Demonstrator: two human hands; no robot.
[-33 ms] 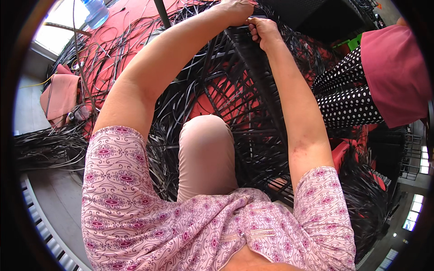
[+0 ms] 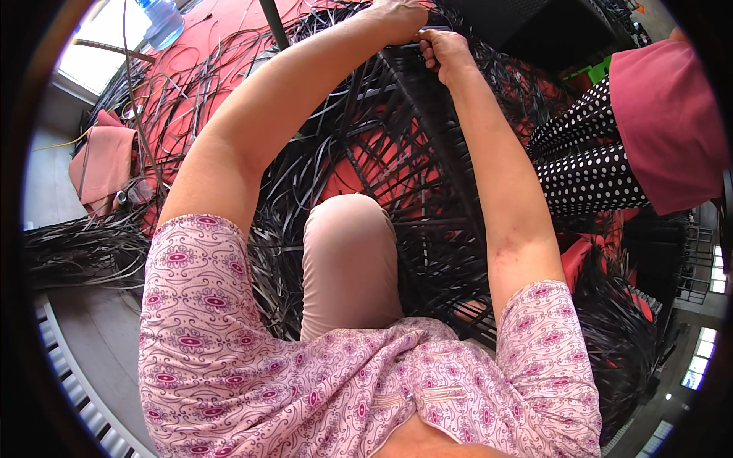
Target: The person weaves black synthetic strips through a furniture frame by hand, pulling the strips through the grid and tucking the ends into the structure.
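Note:
Both my arms reach to the far edge of a black woven frame [image 2: 431, 95] made of flat plastic strips, with an open lattice lower down. My right hand [image 2: 447, 55] is closed at its top, thumb and fingers pinched together. What lies in that pinch is too small to make out. Just left of it, my left hand [image 2: 403, 18] bends over the same edge, almost touching the right fingertips. Its fingers are mostly hidden behind the hand and at the picture's upper rim. Loose black strips [image 2: 294, 172] hang and lie around the frame.
My raised knee [image 2: 350, 259] is close to the frame. At the right stands another person in spotted trousers [image 2: 588, 179]. Strips litter the red floor covering [image 2: 202, 46]. A blue water bottle [image 2: 163, 23] is at the far left, a strip bundle [image 2: 84, 244] nearer. A green object [image 2: 595, 72] lies behind.

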